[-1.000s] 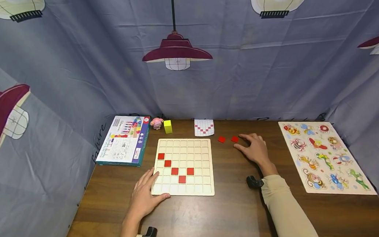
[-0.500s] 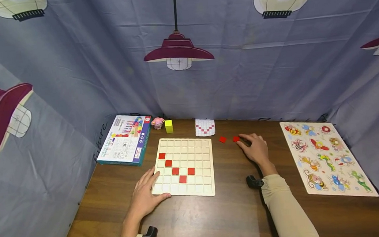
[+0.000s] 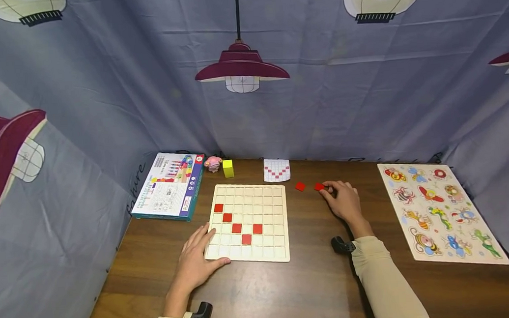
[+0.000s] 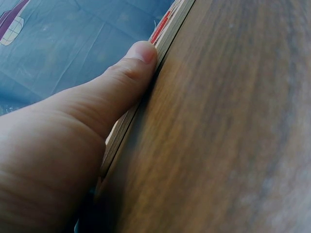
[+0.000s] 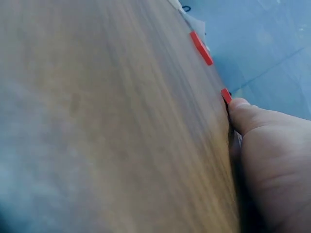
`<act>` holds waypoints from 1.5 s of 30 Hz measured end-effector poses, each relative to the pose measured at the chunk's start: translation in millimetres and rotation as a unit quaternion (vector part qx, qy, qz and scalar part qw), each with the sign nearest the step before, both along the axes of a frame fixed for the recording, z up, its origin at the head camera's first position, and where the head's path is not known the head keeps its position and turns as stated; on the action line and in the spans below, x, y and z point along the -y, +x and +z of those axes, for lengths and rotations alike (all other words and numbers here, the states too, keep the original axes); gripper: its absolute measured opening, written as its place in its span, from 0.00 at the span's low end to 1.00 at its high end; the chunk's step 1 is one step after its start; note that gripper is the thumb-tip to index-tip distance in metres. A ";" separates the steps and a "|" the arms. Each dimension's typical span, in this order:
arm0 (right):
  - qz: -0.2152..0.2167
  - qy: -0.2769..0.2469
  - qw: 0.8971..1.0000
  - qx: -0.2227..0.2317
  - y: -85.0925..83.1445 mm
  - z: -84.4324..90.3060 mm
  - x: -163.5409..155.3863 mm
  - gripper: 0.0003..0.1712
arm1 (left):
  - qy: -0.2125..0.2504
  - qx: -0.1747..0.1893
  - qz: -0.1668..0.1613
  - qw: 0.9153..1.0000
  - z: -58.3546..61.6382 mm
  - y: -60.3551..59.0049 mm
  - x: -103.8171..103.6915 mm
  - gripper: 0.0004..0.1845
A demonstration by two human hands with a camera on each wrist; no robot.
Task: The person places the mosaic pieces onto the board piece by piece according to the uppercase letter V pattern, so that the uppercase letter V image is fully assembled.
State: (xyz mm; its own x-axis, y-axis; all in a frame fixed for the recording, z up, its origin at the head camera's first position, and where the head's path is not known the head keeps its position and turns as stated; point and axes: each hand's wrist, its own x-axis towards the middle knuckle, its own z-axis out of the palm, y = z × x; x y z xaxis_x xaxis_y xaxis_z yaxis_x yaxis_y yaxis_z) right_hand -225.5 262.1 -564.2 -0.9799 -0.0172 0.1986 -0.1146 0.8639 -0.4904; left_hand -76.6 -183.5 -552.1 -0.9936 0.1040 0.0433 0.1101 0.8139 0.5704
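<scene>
Right hand [image 3: 343,201] on the counter [image 3: 316,283], fingers curled, fingertips pinching a red tile [image 3: 319,187], second tile [image 3: 300,186] just beside it, left hand [image 3: 195,261] flat and relaxed, thumb against the grid board [image 3: 250,221] holding 5 red tiles.

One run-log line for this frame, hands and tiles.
left hand: rests on grid board corner | right hand: pinches red tile | second red tile: loose on table

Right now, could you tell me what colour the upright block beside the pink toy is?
The block is yellow, clearest in the head view.
</scene>
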 end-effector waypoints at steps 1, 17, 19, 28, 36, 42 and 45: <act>0.001 -0.008 1.000 -0.004 1.6 -0.2 0.4 0.19 | 0.001 0.003 0.000 1.000 -0.1 0.1 -0.1 0.53; 0.032 -0.105 0.992 -0.070 30.6 -4.5 21.4 0.13 | -0.002 0.013 -0.004 1.000 0.0 -1.6 -0.9 0.54; 0.041 -0.110 0.990 -0.075 35.6 -5.7 27.9 0.13 | -0.004 0.014 -0.004 1.000 -0.1 -1.9 -0.8 0.54; 0.088 -0.140 0.984 -0.069 59.0 -4.2 63.9 0.11 | -0.005 0.016 -0.004 1.000 -0.5 0.0 0.8 0.55; 0.158 -0.109 0.980 -0.046 66.6 5.0 105.6 0.12 | -0.008 0.014 -0.002 1.000 1.8 -2.1 -0.2 0.54; 0.182 -0.076 0.980 -0.024 69.0 9.4 125.3 0.12 | -0.005 0.021 -0.002 1.000 2.4 -0.2 -1.0 0.55; 0.182 -0.059 0.981 -0.019 68.5 10.4 129.4 0.12 | -0.001 0.022 -0.003 1.000 2.5 0.4 -1.9 0.55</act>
